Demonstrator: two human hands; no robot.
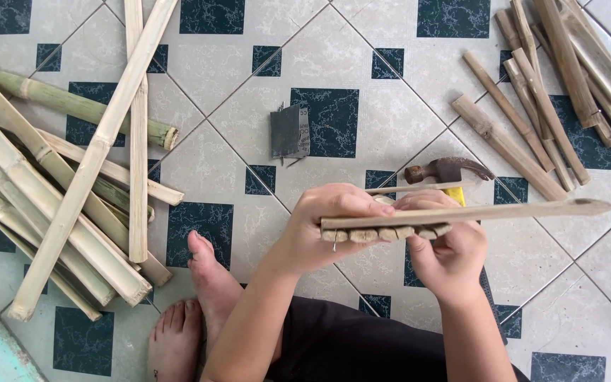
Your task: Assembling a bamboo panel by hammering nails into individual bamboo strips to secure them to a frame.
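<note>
Head view: both hands, left (319,226) and right (447,251), closed their fingers around a bamboo assembly (419,219), one long slat nailed across short pieces. The hammer (447,170) lay just beyond it, unused; bamboo poles (72,198) lay far left, still uncut.

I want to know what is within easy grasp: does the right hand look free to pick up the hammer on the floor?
Probably not as things stand: the right hand is gripping the bamboo piece together with the left hand. The hammer lies just beyond, with nothing over it.
</note>
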